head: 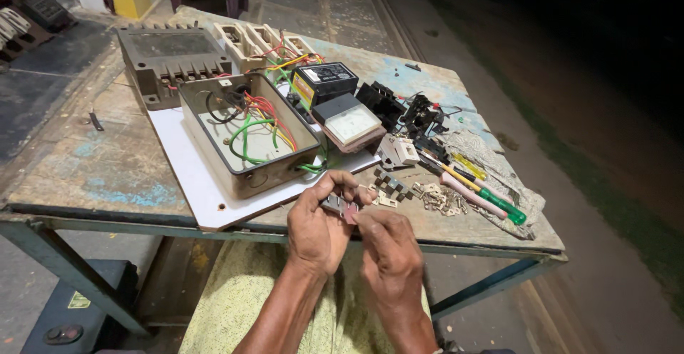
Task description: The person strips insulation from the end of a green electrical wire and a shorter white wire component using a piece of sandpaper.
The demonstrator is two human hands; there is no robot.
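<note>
Pinching a small metal electrical part (pixel 340 207) between them, both hands meet just over the near edge of the worn wooden table (pixel 85 161). The left hand (pixel 318 229) curls around the piece from the left, fingertips closed on it; the right hand (pixel 388 250) comes in from below, thumb and forefinger gripping its lower corner, where a reddish bit shows. So the part sits up off the tabletop, held by both, right in front of the open metal junction box (pixel 246 136) with its tangle of red, green and yellow wires (pixel 260 122). That box rests on a white board (pixel 192 176). Just beyond the hands, small metal terminals (pixel 438 198) lie scattered, and beside them screwdrivers (pixel 474 186) with pink, yellow and green handles sit on a rag (pixel 499 165). Further back, a black meter (pixel 326 81), a pale-faced gauge (pixel 350 123) and a big grey switch housing (pixel 171 62).
</note>
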